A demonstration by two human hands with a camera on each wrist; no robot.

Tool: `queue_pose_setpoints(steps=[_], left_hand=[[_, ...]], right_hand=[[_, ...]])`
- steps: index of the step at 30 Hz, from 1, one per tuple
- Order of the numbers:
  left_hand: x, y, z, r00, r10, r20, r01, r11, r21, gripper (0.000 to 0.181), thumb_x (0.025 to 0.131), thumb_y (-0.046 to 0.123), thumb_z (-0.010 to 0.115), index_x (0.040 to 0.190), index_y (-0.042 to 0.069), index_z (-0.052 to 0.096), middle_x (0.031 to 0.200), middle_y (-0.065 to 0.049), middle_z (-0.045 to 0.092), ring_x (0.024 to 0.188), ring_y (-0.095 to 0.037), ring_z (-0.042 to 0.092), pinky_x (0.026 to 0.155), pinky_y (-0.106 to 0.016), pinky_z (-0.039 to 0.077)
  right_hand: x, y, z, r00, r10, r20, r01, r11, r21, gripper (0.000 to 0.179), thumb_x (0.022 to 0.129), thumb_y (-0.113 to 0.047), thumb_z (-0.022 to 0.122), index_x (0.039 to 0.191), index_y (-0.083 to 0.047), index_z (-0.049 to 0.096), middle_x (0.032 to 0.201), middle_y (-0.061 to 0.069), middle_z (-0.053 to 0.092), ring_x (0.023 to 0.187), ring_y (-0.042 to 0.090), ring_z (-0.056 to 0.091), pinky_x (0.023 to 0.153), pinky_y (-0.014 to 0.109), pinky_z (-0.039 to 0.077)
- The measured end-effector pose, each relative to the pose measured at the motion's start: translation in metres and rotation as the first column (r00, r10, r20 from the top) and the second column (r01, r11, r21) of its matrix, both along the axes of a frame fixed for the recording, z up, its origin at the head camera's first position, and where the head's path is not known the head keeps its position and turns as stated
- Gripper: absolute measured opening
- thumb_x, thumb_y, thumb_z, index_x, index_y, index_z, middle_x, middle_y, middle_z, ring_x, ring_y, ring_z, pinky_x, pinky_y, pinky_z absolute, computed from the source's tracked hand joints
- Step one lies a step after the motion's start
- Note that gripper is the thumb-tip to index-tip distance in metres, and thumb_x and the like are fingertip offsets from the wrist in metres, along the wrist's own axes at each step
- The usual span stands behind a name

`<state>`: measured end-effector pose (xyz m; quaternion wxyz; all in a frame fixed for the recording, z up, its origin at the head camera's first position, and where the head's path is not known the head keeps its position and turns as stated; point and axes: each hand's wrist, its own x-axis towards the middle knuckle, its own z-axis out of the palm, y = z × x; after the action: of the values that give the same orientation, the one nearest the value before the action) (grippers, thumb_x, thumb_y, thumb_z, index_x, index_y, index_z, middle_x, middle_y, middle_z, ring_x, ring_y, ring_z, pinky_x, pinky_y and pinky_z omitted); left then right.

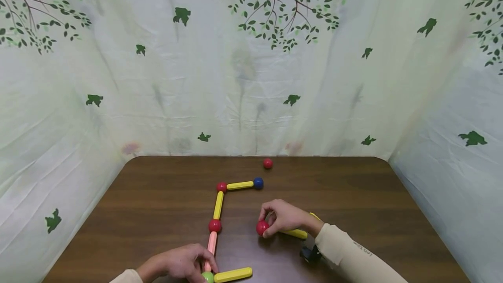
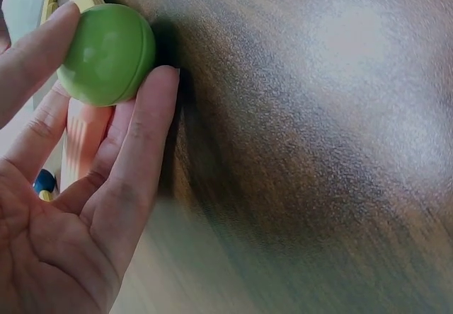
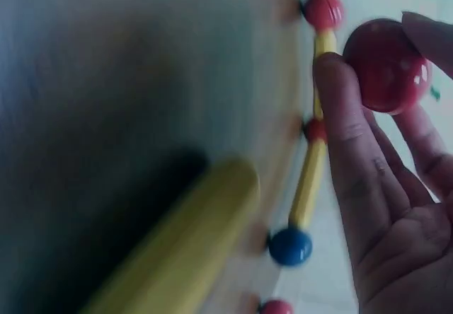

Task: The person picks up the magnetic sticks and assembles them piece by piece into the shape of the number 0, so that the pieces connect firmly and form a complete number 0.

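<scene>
Near the front edge of the head view, my left hand [image 1: 180,262] pinches a green ball [image 2: 106,54] between its fingers and thumb. A pink stick [image 1: 212,243] runs up from that ball, and a yellow stick [image 1: 233,274] lies to its right. Beyond the pink stick the chain goes on: a red ball [image 1: 215,226], a yellow stick [image 1: 218,205], another red ball [image 1: 222,187], a yellow stick [image 1: 240,185] and a blue ball [image 1: 258,183]. Right of the chain, my right hand [image 1: 284,217] holds a separate red ball [image 3: 388,66] in its fingertips.
A loose red ball [image 1: 268,163] lies near the far edge of the brown table [image 1: 165,200]. Partly hidden behind my right hand are a yellow stick [image 1: 296,233] and another yellow piece [image 1: 315,216]. A leaf-printed curtain [image 1: 243,77] surrounds the table's back and sides.
</scene>
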<state>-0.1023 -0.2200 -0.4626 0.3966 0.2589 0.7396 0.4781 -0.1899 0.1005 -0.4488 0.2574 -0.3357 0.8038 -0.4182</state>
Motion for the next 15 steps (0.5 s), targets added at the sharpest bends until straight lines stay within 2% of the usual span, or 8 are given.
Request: queue_pose_setpoints(steps=[4,9,15], left_hand=[[0.001,0.0,0.0,1.0,0.005,0.019,-0.005,1.0,0.003,0.022,0.08,0.002,0.074,0.101,0.0,0.07,0.072,0.007,0.054,0.057,0.0,0.045,0.052,-0.013,0.038],[0.0,-0.001,0.0,0.999,0.001,0.037,-0.001,1.0,0.011,0.022,0.081,0.002,0.073,0.102,-0.001,0.069,0.072,0.007,0.054,0.058,0.0,0.046,0.053,-0.013,0.038],[0.0,-0.002,-0.001,0.999,-0.031,0.025,0.03,0.998,0.054,0.024,0.082,0.001,0.071,0.103,-0.008,0.066,0.071,0.009,0.056,0.059,0.003,0.047,0.054,-0.011,0.038]], right_hand=[[0.017,-0.01,-0.006,0.995,0.093,-0.022,-0.091,0.994,0.067,0.026,0.07,-0.006,0.085,0.084,-0.013,0.064,0.078,-0.012,0.06,0.061,0.001,0.056,0.057,0.018,0.047],[0.03,-0.018,-0.011,0.976,0.207,-0.075,-0.193,0.968,0.16,0.027,0.071,-0.009,0.085,0.084,-0.016,0.063,0.076,-0.017,0.055,0.06,-0.002,0.052,0.057,0.017,0.046],[0.039,-0.023,-0.018,0.956,0.28,-0.092,-0.263,0.951,0.162,0.027,0.073,-0.01,0.084,0.086,-0.015,0.061,0.078,-0.018,0.055,0.057,-0.004,0.054,0.059,0.016,0.047]])
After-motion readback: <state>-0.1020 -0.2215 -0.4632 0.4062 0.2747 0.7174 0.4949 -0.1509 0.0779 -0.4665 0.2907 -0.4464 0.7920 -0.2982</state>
